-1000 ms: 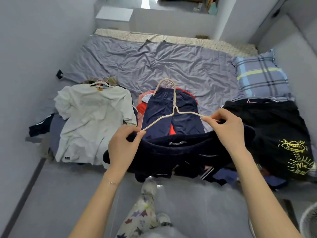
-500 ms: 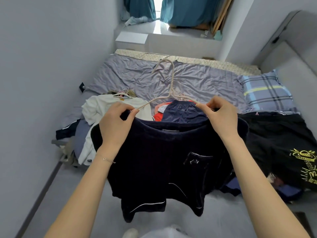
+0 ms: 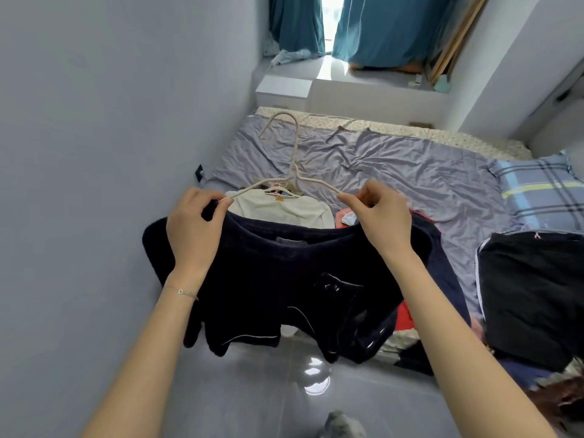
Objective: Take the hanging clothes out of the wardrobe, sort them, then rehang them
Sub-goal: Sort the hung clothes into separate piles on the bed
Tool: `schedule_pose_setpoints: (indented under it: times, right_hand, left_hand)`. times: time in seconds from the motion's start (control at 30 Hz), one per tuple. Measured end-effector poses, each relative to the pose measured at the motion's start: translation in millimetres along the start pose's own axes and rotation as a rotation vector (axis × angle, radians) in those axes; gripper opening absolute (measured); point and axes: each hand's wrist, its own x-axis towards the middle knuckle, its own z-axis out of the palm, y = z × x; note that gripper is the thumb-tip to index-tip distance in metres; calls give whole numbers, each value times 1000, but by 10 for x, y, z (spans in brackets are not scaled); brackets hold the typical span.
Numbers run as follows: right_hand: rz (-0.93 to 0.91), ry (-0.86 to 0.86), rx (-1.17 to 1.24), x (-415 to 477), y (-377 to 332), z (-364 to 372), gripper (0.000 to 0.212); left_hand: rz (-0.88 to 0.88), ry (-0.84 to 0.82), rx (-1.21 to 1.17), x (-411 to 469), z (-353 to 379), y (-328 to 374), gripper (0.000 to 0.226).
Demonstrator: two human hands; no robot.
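Fingers of left hand (image 3: 194, 230) and right hand (image 3: 384, 221) pinch the soft navy top (image 3: 284, 279) on its thin cream hanger (image 3: 294, 172); bunched earlier, it hangs open.

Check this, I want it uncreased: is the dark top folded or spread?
Spread: the top hangs full width between the left hand, gripping one shoulder, and the right hand, pinching the hanger at the other.
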Motion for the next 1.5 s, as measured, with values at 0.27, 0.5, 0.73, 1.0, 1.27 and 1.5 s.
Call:
schedule_pose_setpoints:
  times: [0.27,0.5,0.73,1.0,1.27,1.5]
  right_hand:
    - [-6,-4,22,717,-134,791,37]
    - [105,-141,7,1803,604,1844,31]
    - [236,-310,30,2637,1360,2876,32]
    - [323,-418,-70,3222,2226,4106,26]
    - [278,-480,-266,3264,2884,4910,22]
    - [261,-416,-157,2839,2509,4341,49]
  left_hand:
    - [53,84,42,807,341,-562,16]
    - [-29,-118,159,1584,1547,-1356,11]
    - [-164,-316,225,2162,2650,-2182,19]
    - [-192,-464,346,2557,3817,-3257,20]
    - [-168,-601,256,2369,4479,-4016,30]
    - [-32,-643,133,2154,4249,-3364,37]
